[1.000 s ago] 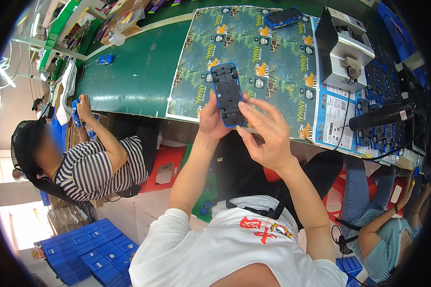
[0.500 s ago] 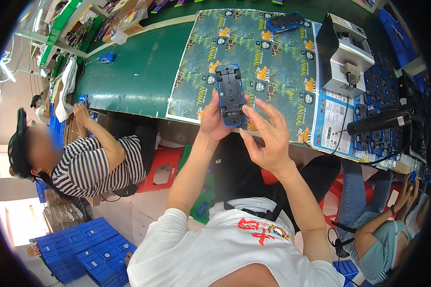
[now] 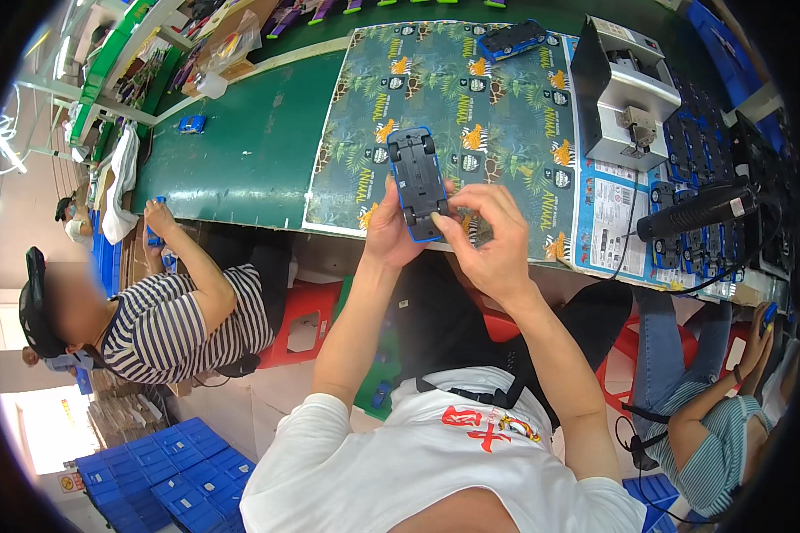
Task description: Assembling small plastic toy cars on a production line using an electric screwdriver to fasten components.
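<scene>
A blue toy car [image 3: 420, 184] is held underside up above the near edge of the table, its black chassis and wheels in view. My left hand [image 3: 388, 229] grips it from the left and beneath; some of those fingers are hidden behind the car. At the near right corner, my right hand [image 3: 495, 240] has its thumb on the car by a wheel, with the index finger bent close beside it. Under the car lies a patterned sheet [image 3: 347, 151] with animal prints.
Another upturned blue toy car [image 3: 513, 41] lies at the sheet's far edge. To the right stand a white-and-black machine [image 3: 631, 102], a corded black cylindrical tool [image 3: 698, 213] and rows of toy cars [image 3: 684, 244]. Co-workers sit on both sides; blue bins [image 3: 182, 466] are stacked lower left.
My right hand has closed in from spread fingers to the car's near right corner. The car has tilted slightly and shifted a little left and nearer. The left co-worker's hands have moved.
</scene>
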### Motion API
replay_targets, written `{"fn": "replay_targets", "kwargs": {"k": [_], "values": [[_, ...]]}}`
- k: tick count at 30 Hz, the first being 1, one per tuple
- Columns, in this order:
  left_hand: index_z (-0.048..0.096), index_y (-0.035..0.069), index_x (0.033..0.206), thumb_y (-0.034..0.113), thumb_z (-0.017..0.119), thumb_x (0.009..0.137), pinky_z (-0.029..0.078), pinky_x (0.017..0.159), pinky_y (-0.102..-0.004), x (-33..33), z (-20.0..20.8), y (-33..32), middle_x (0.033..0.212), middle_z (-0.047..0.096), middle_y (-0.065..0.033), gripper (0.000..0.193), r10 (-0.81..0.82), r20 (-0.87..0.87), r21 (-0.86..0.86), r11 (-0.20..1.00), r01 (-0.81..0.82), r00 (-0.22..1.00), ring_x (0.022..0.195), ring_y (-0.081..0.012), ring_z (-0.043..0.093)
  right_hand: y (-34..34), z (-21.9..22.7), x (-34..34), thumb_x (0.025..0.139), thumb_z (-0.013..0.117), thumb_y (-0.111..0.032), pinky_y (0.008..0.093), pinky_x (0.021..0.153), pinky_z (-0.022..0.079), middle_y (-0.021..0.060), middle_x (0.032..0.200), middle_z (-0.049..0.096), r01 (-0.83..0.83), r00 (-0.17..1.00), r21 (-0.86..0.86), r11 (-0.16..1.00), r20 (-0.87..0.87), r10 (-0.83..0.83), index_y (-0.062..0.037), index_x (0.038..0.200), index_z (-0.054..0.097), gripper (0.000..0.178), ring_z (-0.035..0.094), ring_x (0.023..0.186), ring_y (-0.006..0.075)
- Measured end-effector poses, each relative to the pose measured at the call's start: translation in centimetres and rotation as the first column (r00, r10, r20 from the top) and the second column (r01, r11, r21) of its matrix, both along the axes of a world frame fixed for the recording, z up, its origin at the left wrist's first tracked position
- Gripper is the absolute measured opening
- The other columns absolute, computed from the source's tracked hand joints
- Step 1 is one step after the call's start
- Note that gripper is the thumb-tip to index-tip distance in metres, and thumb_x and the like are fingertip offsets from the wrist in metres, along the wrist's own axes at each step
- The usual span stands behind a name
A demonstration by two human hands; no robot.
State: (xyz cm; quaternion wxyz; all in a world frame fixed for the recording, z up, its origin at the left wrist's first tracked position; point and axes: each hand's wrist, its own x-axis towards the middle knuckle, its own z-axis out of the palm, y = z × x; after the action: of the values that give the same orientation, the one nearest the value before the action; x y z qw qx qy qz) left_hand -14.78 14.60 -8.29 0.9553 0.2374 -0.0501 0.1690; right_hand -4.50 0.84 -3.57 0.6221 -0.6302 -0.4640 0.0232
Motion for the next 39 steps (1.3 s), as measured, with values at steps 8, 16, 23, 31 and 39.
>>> {"fn": "replay_targets", "kwargs": {"k": [8, 16, 23, 31, 39], "values": [[0.04, 0.008, 0.143, 0.05, 0.047, 0.1, 0.05, 0.1, -0.0464, 0.1, 0.0, -0.2, 0.13, 0.056, -0.0189, 0.06, 0.047, -0.038, 0.059, 0.997, -0.044, 0.998, 0.12, -0.03, 0.058, 0.7, -0.6, 0.1, 0.082, 0.078, -0.006, 0.0231, 0.058, 0.046, 0.0063, 0.088, 0.063, -0.077, 0.961, 0.008, 0.997, -0.266, 0.076, -0.0004, 0.087, 0.063, 0.017, 0.058, 0.068, 0.0101], [0.038, 0.007, 0.144, 0.051, 0.052, 0.098, 0.052, 0.098, -0.0459, -0.5, 0.1, -0.8, 0.13, 0.056, -0.0169, 0.065, 0.031, -0.152, 0.101, 0.995, -0.015, 0.988, 0.117, -0.0287, 0.06, 1.2, -0.8, 1.1, 0.084, 0.078, -0.011, 0.0226, 0.052, 0.044, 0.003, 0.07, 0.058, -0.045, 0.949, 0.051, 0.998, -0.31, 0.058, 0.0004, 0.076, 0.06, 0.023, 0.054, 0.058, 0.0059], [0.038, 0.008, 0.145, 0.051, 0.05, 0.098, 0.056, 0.089, -0.0466, -0.3, 0.1, -0.9, 0.124, 0.059, -0.018, 0.064, -0.08, -0.085, 0.1, 0.991, 0.088, 0.993, 0.104, -0.031, 0.067, 2.6, 1.8, 3.5, 0.085, 0.077, -0.015, 0.0192, 0.05, 0.044, 0.0058, 0.088, 0.066, -0.018, 0.933, 0.044, 0.999, -0.359, 0.032, 0.0009, 0.094, 0.066, 0.022, 0.061, 0.068, 0.0066], [0.033, 0.004, 0.146, 0.048, 0.052, 0.099, 0.06, 0.08, -0.0427, -0.8, 0.6, -1.3, 0.12, 0.061, -0.0153, 0.067, -0.032, -0.265, 0.188, 0.978, 0.084, 0.964, 0.098, -0.0289, 0.069, 2.7, 3.5, 4.0, 0.074, 0.084, -0.027, 0.0331, 0.079, 0.052, 0.0121, 0.105, 0.066, -0.123, 0.992, -0.034, 0.992, 0.022, 0.124, -0.0012, 0.106, 0.069, 0.044, 0.065, 0.096, 0.0238], [0.034, 0.001, 0.147, 0.04, 0.057, 0.099, 0.052, 0.095, -0.038, -0.7, 1.1, -2.1, 0.127, 0.059, -0.0112, 0.066, 0.056, -0.317, 0.206, 0.978, 0.011, 0.947, 0.114, -0.0217, 0.062, 2.3, 3.8, 2.9, 0.078, 0.081, -0.02, 0.0293, 0.07, 0.049, 0.0087, 0.089, 0.065, -0.119, 0.989, -0.089, 0.989, -0.099, 0.11, 0.0014, 0.107, 0.067, 0.038, 0.061, 0.078, 0.016]]}}
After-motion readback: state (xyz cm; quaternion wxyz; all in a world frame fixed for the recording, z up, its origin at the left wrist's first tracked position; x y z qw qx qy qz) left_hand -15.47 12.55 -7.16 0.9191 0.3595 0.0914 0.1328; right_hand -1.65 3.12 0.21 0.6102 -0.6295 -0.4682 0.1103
